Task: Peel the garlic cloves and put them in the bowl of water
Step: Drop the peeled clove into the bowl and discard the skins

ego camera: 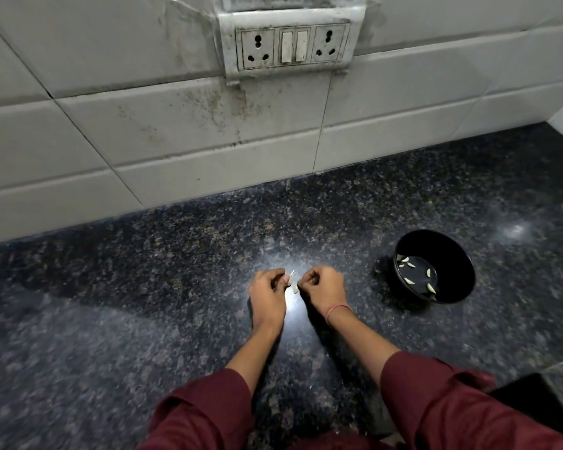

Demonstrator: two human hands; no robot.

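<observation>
Pinching one clove [294, 282] between both hands, I see my left hand [267, 295] and right hand [323, 287] with fingers curled onto it, low over the mid worktop [176, 271]; the bowl [444, 246] stands to the right, well apart; peeled cloves [410, 263] lie in its water.

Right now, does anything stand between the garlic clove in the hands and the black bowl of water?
Nothing visible does. Both the left hand and the right hand pinch the small pale garlic clove. The round black bowl of water stands to their right, and only dark speckled stone counter lies between.
</observation>
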